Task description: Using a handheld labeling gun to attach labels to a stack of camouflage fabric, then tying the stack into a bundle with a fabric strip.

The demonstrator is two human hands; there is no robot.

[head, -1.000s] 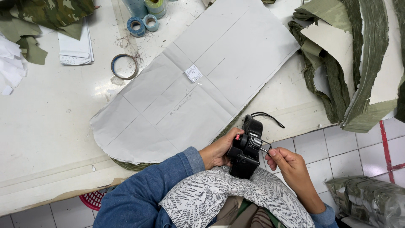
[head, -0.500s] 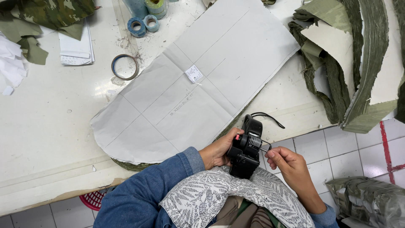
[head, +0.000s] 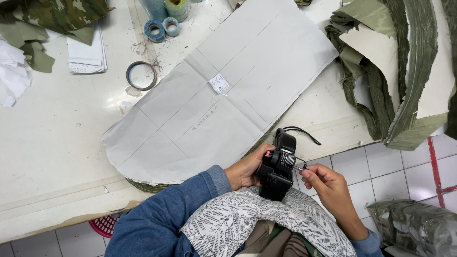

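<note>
My left hand point(head: 245, 170) grips a black hand-held labelling gun point(head: 278, 164) over my lap, just off the table's front edge. My right hand point(head: 327, 184) pinches a small metal knob on the gun's right side, by its ribbed wheel. A thin black cord loops from the top of the gun. Just beyond lies a large grey paper pattern point(head: 214, 95) on a stack of green fabric, with a small white label point(head: 219, 83) near its middle.
Strips of green fabric and paper point(head: 404, 71) pile up at the right. A tape ring point(head: 141, 75), blue tape rolls point(head: 162, 28), thread cones, white paper pads point(head: 85, 50) and camouflage cloth point(head: 52, 16) sit at the back left. Bundled fabric point(head: 414, 228) lies on the tiled floor.
</note>
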